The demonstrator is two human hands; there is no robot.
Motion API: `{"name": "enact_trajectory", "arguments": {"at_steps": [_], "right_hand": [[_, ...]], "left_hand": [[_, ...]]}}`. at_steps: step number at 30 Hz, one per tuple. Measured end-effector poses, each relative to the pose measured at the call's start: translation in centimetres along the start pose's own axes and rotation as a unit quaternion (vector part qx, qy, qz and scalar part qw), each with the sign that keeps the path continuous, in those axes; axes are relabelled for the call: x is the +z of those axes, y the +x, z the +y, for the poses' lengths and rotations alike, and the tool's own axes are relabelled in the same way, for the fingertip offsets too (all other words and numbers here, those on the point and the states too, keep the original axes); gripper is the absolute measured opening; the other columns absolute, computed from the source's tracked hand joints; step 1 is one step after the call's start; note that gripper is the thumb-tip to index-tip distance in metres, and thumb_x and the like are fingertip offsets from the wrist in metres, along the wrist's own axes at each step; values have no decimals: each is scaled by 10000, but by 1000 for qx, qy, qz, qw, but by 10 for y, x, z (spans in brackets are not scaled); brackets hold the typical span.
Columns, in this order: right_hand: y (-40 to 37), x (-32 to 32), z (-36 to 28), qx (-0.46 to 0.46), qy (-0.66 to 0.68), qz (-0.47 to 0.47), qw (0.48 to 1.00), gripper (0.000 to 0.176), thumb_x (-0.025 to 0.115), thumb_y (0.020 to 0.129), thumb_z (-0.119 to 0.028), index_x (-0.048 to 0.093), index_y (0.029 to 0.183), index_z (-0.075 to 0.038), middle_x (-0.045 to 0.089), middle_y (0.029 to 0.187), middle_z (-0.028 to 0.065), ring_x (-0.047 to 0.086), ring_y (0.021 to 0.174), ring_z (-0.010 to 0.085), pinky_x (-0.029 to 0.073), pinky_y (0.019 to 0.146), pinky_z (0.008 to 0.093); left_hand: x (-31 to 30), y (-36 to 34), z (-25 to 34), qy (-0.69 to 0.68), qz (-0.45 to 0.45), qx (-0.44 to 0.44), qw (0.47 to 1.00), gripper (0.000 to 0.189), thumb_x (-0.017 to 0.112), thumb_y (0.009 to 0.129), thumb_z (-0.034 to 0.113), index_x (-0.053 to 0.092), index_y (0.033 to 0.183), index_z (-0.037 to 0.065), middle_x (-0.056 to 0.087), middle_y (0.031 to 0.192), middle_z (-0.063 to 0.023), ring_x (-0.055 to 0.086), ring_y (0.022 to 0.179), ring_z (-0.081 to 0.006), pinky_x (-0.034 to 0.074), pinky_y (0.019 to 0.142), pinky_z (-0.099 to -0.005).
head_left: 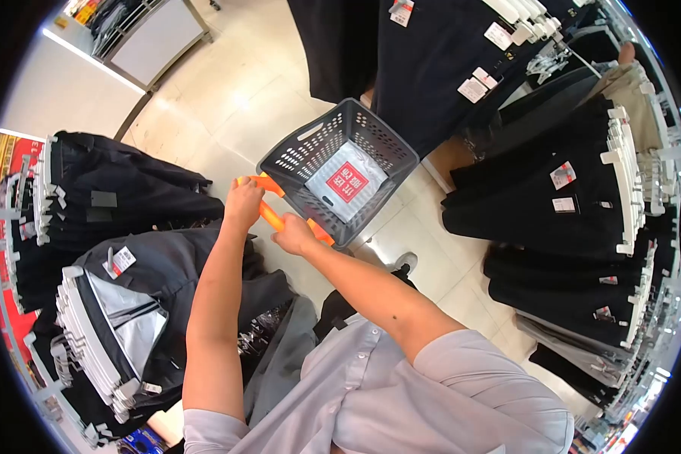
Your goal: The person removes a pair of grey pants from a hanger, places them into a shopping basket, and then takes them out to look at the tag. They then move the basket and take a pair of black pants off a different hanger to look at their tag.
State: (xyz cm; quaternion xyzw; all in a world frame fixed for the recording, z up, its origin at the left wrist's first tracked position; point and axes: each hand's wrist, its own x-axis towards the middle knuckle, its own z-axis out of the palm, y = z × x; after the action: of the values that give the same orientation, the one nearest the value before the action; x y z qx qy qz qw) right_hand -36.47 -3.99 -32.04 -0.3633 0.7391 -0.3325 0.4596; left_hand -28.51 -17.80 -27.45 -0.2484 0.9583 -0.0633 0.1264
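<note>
Both hands grip the orange handle of a dark grey shopping basket. My left hand is closed round the handle's far part. Nearer my body, my right hand wraps round the same handle. Perforated walls surround the basket's inside, where a white package with a red printed square lies on the bottom. The basket is tilted in this view, its open top facing me, over the pale tiled floor.
Racks of dark trousers on white hangers line the right side. More dark garments hang at the left, with grey trousers close to my left arm. Navy trousers hang just beyond the basket. A white counter stands at the far left.
</note>
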Motion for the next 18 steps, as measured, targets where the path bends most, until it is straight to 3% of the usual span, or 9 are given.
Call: {"name": "enact_trajectory", "arguments": {"at_steps": [6, 7, 10, 12, 13, 14, 15, 17, 18], "right_hand": [[-5, 10, 18, -60, 4, 14, 998, 493, 731, 694, -201, 559, 1098, 23, 635, 987, 248, 622, 956, 388, 487, 838, 453], [-23, -12, 14, -108, 10, 54, 993, 503, 704, 700, -182, 554, 1137, 16, 619, 1018, 239, 616, 945, 395, 488, 838, 458], [-61, -92, 37, -161, 57, 179, 969, 358, 663, 722, -127, 607, 1054, -5, 618, 946, 189, 635, 838, 315, 511, 765, 396], [-93, -177, 62, -26, 81, 211, 974, 246, 650, 749, -108, 627, 977, -18, 622, 815, 113, 615, 728, 201, 507, 683, 330], [-97, -205, 105, -45, 166, 321, 931, 126, 629, 777, -72, 638, 895, -30, 602, 716, 36, 565, 666, 120, 483, 625, 281], [-126, -254, 125, 22, 136, 372, 918, 68, 623, 794, -39, 637, 860, -37, 611, 724, 14, 563, 671, 91, 476, 611, 259], [-151, -295, 144, -23, 55, 521, 851, 83, 639, 782, -17, 634, 864, -28, 609, 727, 19, 561, 664, 87, 476, 611, 252], [-213, -373, 166, -15, 75, 593, 801, 67, 646, 789, -47, 646, 852, -25, 662, 762, 87, 623, 696, 160, 513, 670, 301], [-242, -404, 162, -35, 90, 614, 784, 88, 644, 810, -29, 632, 896, -15, 648, 771, 64, 611, 716, 130, 503, 673, 277]], "left_hand": [[13, -5, -7, -42, 33, 29, 998, 183, 622, 737, 105, 681, 910, 94, 620, 1012, -97, 532, 1080, -280, 386, 968, -431], [21, -6, -8, -70, 98, 60, 991, 200, 621, 738, 105, 668, 931, 81, 618, 1031, -108, 522, 1090, -302, 381, 967, -446], [3, -12, -2, -102, 35, 37, 993, 394, 608, 693, 27, 575, 1086, 28, 537, 1195, -205, 452, 1186, -388, 353, 1003, -474], [2, -16, 4, -109, 69, 25, 991, 496, 621, 653, 5, 526, 1139, 16, 462, 1271, -273, 384, 1256, -445, 297, 1057, -514], [-12, -17, 16, -109, 106, 35, 988, 433, 595, 642, -32, 560, 1072, 11, 505, 1220, -242, 412, 1233, -438, 331, 1035, -510], [-17, -8, 26, -149, 115, 64, 980, 396, 583, 637, -46, 572, 1029, 10, 523, 1189, -227, 429, 1216, -438, 350, 1020, -507], [-21, 1, 35, -188, 122, 89, 970, 361, 572, 632, -60, 584, 986, 9, 542, 1157, -212, 445, 1200, -437, 370, 1004, -503], [-58, 25, 80, -247, 206, 166, 932, 253, 532, 622, -100, 604, 837, 11, 597, 1015, -158, 509, 1114, -428, 430, 941, -489], [-82, 42, 109, -292, 222, 197, 909, 201, 534, 638, -88, 609, 797, 10, 616, 939, -153, 548, 1042, -397, 447, 902, -470]]}}
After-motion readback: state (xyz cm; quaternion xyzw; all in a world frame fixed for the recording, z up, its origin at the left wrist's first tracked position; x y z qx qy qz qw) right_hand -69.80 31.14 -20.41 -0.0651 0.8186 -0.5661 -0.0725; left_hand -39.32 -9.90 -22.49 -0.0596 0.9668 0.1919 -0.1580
